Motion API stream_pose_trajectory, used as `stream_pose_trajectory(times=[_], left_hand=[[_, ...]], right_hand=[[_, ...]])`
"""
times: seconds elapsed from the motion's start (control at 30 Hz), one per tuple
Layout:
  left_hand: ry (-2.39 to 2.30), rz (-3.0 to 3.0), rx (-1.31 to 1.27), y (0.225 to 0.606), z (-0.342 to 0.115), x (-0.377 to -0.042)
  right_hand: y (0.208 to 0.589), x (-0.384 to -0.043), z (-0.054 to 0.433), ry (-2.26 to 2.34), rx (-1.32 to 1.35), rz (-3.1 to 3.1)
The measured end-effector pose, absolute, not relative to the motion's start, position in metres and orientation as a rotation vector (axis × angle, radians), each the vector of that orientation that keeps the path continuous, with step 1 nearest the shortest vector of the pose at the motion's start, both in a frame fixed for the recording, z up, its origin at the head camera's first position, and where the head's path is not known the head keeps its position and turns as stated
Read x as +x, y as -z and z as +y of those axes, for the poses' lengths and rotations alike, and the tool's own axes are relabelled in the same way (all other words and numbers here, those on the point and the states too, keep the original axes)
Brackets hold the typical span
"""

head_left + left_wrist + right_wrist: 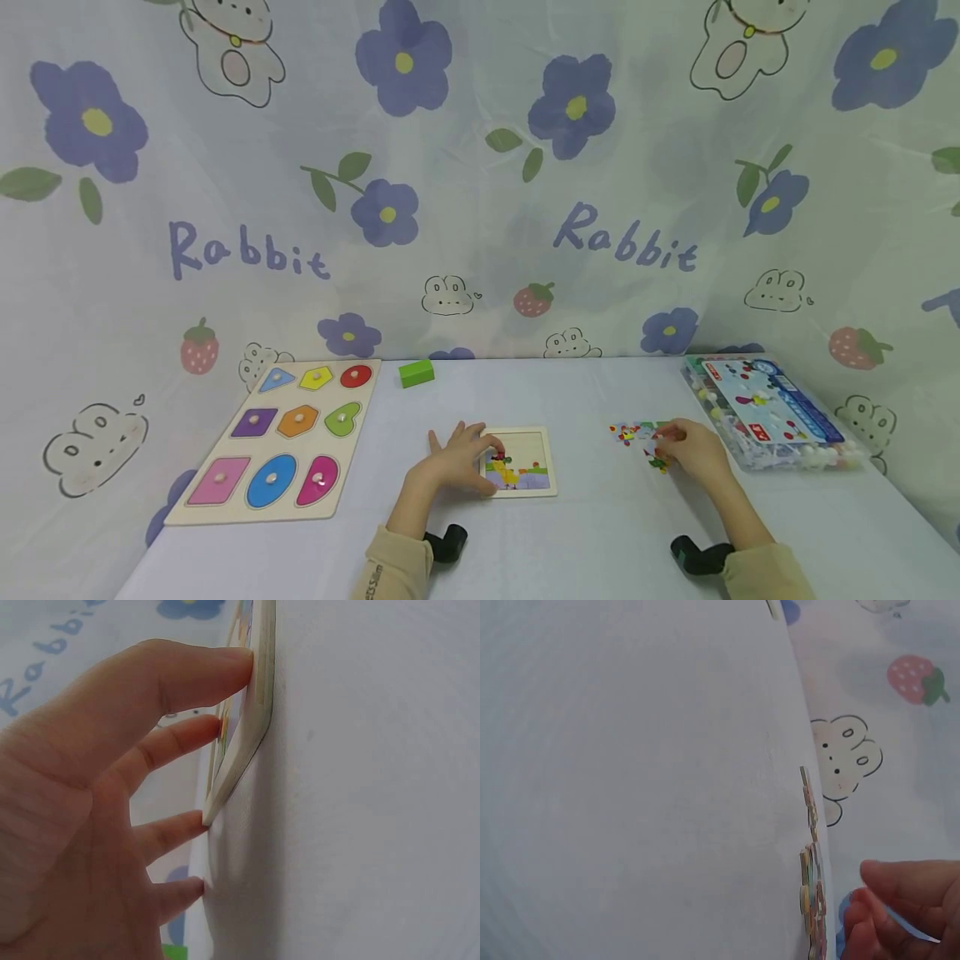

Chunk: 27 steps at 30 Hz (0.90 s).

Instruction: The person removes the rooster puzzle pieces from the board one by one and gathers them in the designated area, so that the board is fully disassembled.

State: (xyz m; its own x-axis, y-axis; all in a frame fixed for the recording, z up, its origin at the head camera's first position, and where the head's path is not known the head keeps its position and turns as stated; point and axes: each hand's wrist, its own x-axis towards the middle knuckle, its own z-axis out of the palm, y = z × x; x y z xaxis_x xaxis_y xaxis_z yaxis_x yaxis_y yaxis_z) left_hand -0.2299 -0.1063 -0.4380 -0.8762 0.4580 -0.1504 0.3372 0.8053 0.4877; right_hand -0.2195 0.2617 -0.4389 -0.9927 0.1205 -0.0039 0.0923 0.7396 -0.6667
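Observation:
A small jigsaw puzzle board [553, 467] with a pale wooden frame and a partly filled picture lies flat on the table. My left hand [457, 458] rests at its left side with fingers spread. In the left wrist view the thumb [217, 671] touches the near edge of the frame [244, 746], and the other fingers reach its far side. Several colourful jigsaw pieces [636, 432] lie loose to the right of the board. Over their right end is my right hand [697, 450], its thumb [907, 885] close to bent fingers. No piece shows between those fingertips.
At the left lies a wooden shape board [292, 446] with knobbed pieces. A green block [416, 373] stands at the back. A clear plastic box [772, 412] with a printed sheet occupies the right side. A patterned curtain [480, 167] hangs behind the white table [577, 550].

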Motion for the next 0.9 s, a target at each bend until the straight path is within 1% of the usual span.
stream_pose_trajectory(times=[0.17,0.27,0.37,0.73,0.9], left_hand=[[-0.663,2.732,0.613,0.438,-0.106,-0.230],[-0.663,2.730,0.610,0.438,-0.106,-0.230],[-0.660,2.733,0.610,0.438,-0.106,-0.230],[-0.662,2.736,0.619,0.438,-0.107,-0.230],[-0.669,2.732,0.619,0.437,-0.106,-0.229]], right_hand=[[0.439,-0.223,0.259,-1.577,-0.202,-2.708],[0.438,-0.224,0.258,-1.845,-0.140,-2.588],[0.439,-0.226,0.255,-2.002,-0.092,-2.506],[0.441,-0.228,0.224,-2.210,0.083,-2.420],[0.441,-0.229,0.208,-2.247,0.091,-2.417]])
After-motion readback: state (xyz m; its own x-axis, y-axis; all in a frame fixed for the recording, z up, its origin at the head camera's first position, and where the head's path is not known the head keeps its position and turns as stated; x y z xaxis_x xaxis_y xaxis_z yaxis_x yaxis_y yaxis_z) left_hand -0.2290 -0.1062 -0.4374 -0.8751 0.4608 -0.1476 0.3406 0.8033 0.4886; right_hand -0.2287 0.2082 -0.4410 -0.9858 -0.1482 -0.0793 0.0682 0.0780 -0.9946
